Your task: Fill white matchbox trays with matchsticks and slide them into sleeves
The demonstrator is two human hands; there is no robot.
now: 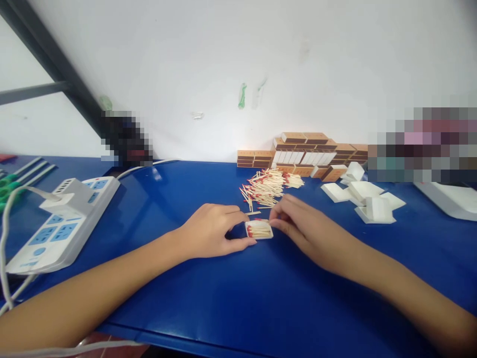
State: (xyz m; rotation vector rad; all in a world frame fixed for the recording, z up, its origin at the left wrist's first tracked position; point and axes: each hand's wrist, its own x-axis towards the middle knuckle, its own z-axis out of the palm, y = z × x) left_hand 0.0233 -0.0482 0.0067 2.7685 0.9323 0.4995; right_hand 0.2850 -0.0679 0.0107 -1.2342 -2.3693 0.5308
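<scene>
A small white matchbox tray (272, 235) lies on the blue table, partly filled with red-tipped matches (260, 231). My left hand (214, 229) grips the tray's left end between thumb and fingers. At the tray's far right edge, my right hand (303, 227) pinches a match (263, 220), its red head pointing left over the rim. Just behind both hands spreads a loose pile of matches (263, 188), with a few stray ones near the tray.
Closed matchboxes (303, 149) are stacked along the wall. Several white matchbox trays (363, 191) lie in a heap to the right. A white power strip (70, 219) with a plugged-in adapter and cable sits at left. A white object (449, 198) stands at the far right.
</scene>
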